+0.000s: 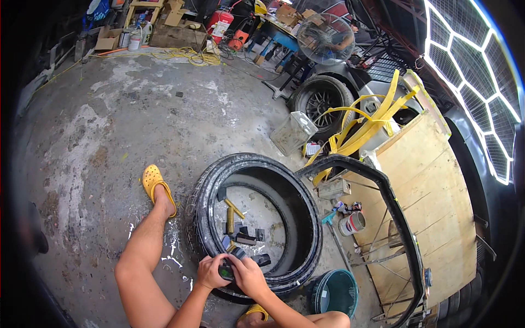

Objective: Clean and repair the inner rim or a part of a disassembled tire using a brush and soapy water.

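Observation:
A large black tire [306,251] lies flat on the floor in front of me. My left hand [210,271] and my right hand [250,276] come together above its near rim. Both have their fingers closed on a small dark piece with a green patch [225,272], whose kind I cannot make out. Inside the tire ring, on the floor, lie a thick brownish-gold roll [230,220], a thinner yellowish stick [234,208], a dark block [246,239] and several dark scraps. My fingers hide part of the held piece.
A dark green bucket [334,294] stands right of the tire, with a white paint pail [351,223] beyond it. A black curved frame [407,235] and plywood board [432,208] fill the right. Farther back are a wheel [324,106], a fan [326,41] and a red extinguisher [220,24].

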Tool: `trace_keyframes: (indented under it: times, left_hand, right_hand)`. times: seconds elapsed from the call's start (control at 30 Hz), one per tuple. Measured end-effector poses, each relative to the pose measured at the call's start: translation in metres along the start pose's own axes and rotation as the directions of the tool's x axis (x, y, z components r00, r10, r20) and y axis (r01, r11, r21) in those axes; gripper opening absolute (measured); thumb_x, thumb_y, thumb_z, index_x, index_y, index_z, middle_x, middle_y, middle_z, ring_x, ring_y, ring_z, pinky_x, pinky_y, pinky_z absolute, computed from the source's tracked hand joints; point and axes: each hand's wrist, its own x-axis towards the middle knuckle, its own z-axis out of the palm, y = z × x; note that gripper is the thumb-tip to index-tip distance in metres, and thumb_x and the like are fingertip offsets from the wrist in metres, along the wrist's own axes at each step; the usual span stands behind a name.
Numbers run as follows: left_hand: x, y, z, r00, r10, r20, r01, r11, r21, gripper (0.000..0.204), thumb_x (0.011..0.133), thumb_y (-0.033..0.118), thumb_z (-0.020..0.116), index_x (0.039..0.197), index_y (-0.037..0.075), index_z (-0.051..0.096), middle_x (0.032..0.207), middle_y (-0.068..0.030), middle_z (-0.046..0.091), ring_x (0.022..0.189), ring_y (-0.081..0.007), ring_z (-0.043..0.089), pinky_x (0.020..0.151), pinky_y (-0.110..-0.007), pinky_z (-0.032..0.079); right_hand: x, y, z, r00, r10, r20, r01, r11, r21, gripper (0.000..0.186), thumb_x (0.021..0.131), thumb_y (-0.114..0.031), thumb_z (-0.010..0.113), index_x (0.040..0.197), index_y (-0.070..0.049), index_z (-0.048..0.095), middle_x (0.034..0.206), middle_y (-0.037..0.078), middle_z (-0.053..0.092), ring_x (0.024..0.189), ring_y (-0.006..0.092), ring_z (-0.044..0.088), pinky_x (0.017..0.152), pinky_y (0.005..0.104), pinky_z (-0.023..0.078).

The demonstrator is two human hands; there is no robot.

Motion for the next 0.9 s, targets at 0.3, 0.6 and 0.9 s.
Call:
trace_keyframes:
  times: [0.3, 0.6, 0.9]
  left_hand:
    - [0.002, 0.000, 0.005, 0.998, 0.063, -0.026, -0.064, 0.997, -0.038, 0.088, 0.051, 0.038, 0.086, 0.131, 0.013, 0.057, 0.073, -0.0036, 0.067, 0.066, -0.0226, 0.067, 0.067, -0.035, 0.050]
    - [0.004, 0.001, -0.001, 0.995, 0.080, -0.059, -0.082, 0.996, -0.030, 0.082, 0.051, 0.037, 0.086, 0.125, 0.014, 0.059, 0.071, -0.0020, 0.066, 0.066, -0.0248, 0.066, 0.068, -0.038, 0.051]
    - [0.001, -0.003, 0.002, 0.996, 0.066, -0.060, -0.069, 0.996, -0.058, 0.084, 0.049, 0.037, 0.085, 0.126, 0.014, 0.061, 0.071, -0.0043, 0.066, 0.064, -0.0264, 0.065, 0.067, -0.036, 0.052]
  right_hand:
    - [-0.008, -0.003, 0.003, 0.996, -0.007, -0.089, 0.004, 0.999, -0.035, 0.035, 0.085, -0.004, 0.068, 0.119, -0.005, 0.064, 0.076, 0.014, 0.050, 0.067, 0.0329, 0.053, 0.059, 0.0419, 0.045]
    - [-0.045, -0.009, -0.031, 0.982, 0.158, -0.101, -0.159, 0.987, -0.007, 0.035, 0.083, -0.002, 0.070, 0.117, -0.009, 0.068, 0.074, 0.012, 0.051, 0.064, 0.0294, 0.055, 0.057, 0.0395, 0.046]
    - [-0.045, -0.003, -0.022, 0.980, 0.146, -0.136, -0.168, 0.972, -0.162, 0.035, 0.082, -0.019, 0.076, 0.116, -0.013, 0.070, 0.076, 0.011, 0.055, 0.068, 0.0296, 0.057, 0.063, 0.0397, 0.046]
